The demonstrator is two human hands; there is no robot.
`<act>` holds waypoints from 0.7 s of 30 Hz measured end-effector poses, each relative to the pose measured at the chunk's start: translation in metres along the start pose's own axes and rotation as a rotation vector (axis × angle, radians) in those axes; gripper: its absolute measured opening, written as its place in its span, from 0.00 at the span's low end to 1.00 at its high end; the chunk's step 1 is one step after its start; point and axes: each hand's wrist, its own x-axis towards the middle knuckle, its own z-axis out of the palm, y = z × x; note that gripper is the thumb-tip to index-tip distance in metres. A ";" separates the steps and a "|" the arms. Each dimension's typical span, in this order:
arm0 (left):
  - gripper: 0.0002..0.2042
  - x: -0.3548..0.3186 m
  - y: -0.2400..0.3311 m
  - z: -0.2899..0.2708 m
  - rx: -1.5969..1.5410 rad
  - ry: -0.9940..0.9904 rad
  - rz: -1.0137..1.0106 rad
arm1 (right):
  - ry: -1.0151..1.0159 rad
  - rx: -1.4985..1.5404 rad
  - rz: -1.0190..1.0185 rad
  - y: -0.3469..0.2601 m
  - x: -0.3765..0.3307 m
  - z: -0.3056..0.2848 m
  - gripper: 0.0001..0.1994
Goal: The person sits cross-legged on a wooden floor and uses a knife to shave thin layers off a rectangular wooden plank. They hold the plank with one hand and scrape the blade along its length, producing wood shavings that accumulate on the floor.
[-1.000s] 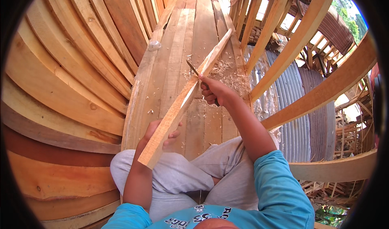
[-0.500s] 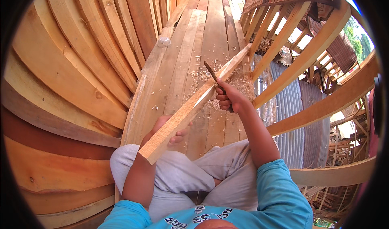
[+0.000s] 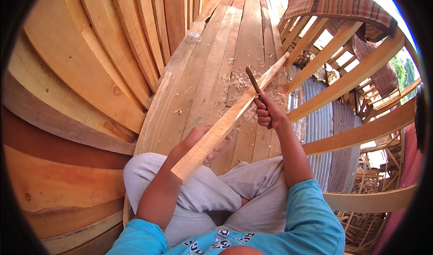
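Observation:
A long pale wooden strip [image 3: 225, 124] slants from my lap up toward the far right, its far end resting on the plank floor. My left hand [image 3: 198, 142] grips it from below near its near end. My right hand [image 3: 267, 113] is shut on a dark-handled knife [image 3: 253, 81], whose blade lies against the strip's upper edge about halfway along. Pale wood shavings [image 3: 241, 81] lie scattered on the planks around the strip's far half.
I sit cross-legged in light trousers on a plank floor [image 3: 212, 70] inside a curved wooden hull. Bent side planks [image 3: 81, 74] rise at the left. Open frame ribs [image 3: 352, 74] stand at the right, with corrugated metal [image 3: 322, 128] behind and a striped cloth [image 3: 338, 0] above.
My right hand has drawn the knife along the strip toward its far end. The view has tilted, so the strip and hands sit lower in the picture.

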 end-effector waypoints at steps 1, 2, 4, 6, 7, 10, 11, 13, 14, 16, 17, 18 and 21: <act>0.24 0.001 0.000 0.001 0.015 0.002 0.001 | 0.011 0.034 0.007 0.002 0.001 -0.004 0.29; 0.23 0.002 0.000 0.002 0.018 0.008 -0.007 | -0.043 0.071 0.022 0.003 0.002 -0.012 0.29; 0.23 0.001 0.001 0.004 0.028 0.019 -0.020 | -0.153 0.142 0.050 0.005 0.006 -0.024 0.29; 0.24 0.002 -0.001 0.003 0.028 0.020 -0.025 | -0.304 0.232 0.060 0.009 0.009 -0.032 0.29; 0.24 0.003 0.000 0.002 0.034 0.021 -0.026 | -0.383 0.276 0.061 0.009 0.011 -0.034 0.29; 0.24 0.003 0.000 0.003 0.018 -0.019 -0.024 | -0.478 0.328 0.012 0.015 0.011 -0.032 0.29; 0.24 0.004 0.001 -0.001 -0.053 -0.040 -0.027 | -0.617 0.344 -0.008 0.012 0.006 -0.026 0.29; 0.23 0.004 0.005 -0.018 -0.197 -0.083 -0.025 | -0.896 0.369 -0.042 0.001 -0.013 -0.011 0.30; 0.23 0.005 0.005 -0.021 -0.177 -0.087 -0.022 | -0.814 0.298 -0.106 -0.005 -0.023 -0.009 0.31; 0.23 0.009 0.006 -0.025 -0.126 -0.103 -0.020 | -0.213 0.000 -0.314 -0.007 -0.041 -0.010 0.30; 0.23 0.011 0.006 -0.024 -0.096 -0.107 -0.013 | -0.025 -0.131 -0.314 -0.008 -0.045 -0.013 0.29; 0.22 0.013 0.004 -0.024 -0.067 -0.112 -0.006 | 0.165 -0.259 -0.309 -0.010 -0.046 -0.016 0.29; 0.22 0.017 0.000 -0.023 -0.080 -0.137 -0.004 | 0.580 -0.737 -0.316 -0.008 -0.053 -0.029 0.25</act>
